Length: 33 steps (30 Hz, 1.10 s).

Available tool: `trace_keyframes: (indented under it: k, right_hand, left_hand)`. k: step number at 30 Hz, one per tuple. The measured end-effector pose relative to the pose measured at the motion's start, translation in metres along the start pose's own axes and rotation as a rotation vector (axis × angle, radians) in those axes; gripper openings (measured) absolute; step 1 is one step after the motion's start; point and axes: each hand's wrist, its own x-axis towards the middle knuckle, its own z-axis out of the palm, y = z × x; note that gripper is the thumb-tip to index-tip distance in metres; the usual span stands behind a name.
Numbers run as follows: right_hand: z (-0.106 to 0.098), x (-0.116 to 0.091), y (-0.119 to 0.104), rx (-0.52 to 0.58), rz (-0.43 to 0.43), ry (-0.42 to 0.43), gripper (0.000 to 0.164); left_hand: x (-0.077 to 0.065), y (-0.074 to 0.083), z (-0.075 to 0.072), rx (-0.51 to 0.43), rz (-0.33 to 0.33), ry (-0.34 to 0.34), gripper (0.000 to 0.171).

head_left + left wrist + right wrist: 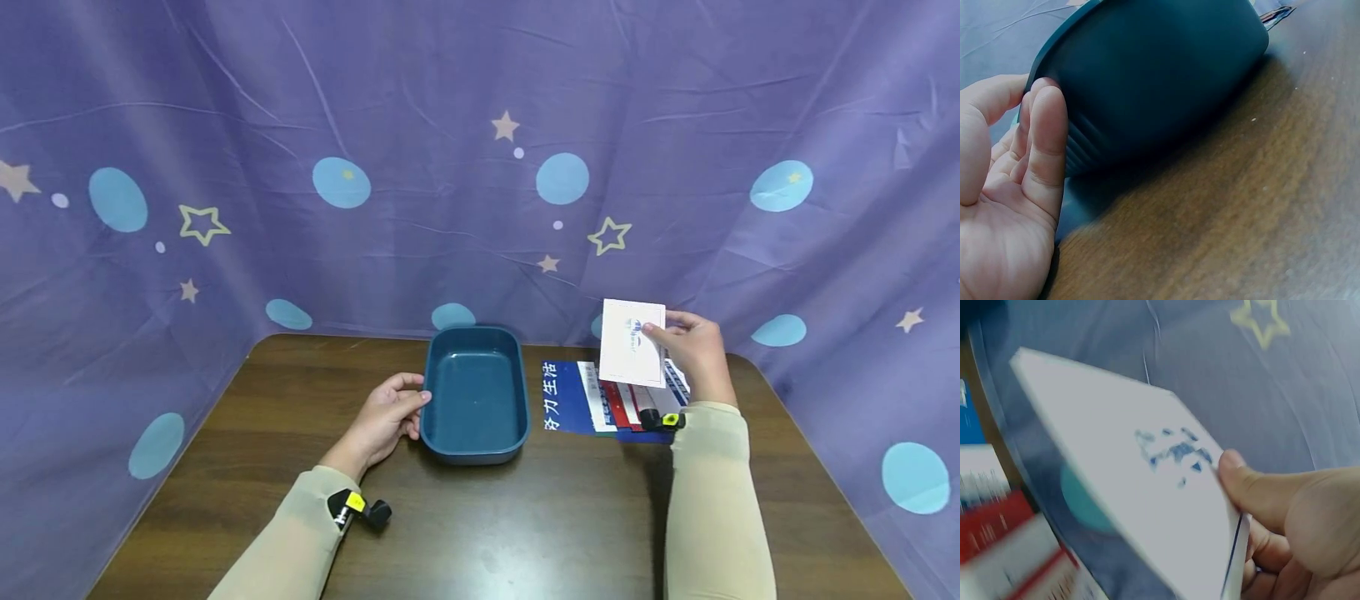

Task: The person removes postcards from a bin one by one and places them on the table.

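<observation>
My right hand (693,350) holds up a white card (626,354) by its right edge, thumb on the front face and fingers behind. Small blue print marks that face, and in the right wrist view the card (1116,444) stands tilted. Below and behind it lie printed sheets (566,400) in blue, white and red, partly covered by the card and hand. My left hand (382,421) grips the left side of a dark teal plastic bin (476,392), thumb at the rim. The left wrist view shows fingers (1047,125) against the bin's outer wall. Nothing lies inside the bin.
The brown wooden table (480,533) carries the bin at its middle and the sheets to the right. A purple curtain (450,125) with stars and blue spots hangs along the back and both sides.
</observation>
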Motion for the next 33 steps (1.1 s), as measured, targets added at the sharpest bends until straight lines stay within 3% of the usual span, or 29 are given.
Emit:
trace_keyframes:
  k: [5,10,15,22,33]
  right_hand:
    - [-0.020,0.004,0.022,-0.083,0.069,0.040,0.062]
    - [-0.034,0.008,0.036,-0.088,0.083,0.091,0.056]
    - [-0.043,0.008,0.049,-0.183,0.105,0.112,0.053]
    - [-0.041,0.008,0.065,-0.299,0.009,0.153,0.044]
    - [-0.030,0.013,0.085,-0.406,0.138,0.102,0.040]
  left_hand:
    - [0.000,0.001,-0.001,0.004,0.005,0.007,0.042]
    - [0.000,0.000,-0.001,0.002,0.010,0.004,0.042]
    - [0.000,-0.001,0.001,-0.006,0.012,-0.006,0.043]
    - [0.000,-0.001,0.000,-0.001,0.007,0.005,0.041]
    - [0.000,-0.002,-0.001,0.004,0.003,0.008,0.041]
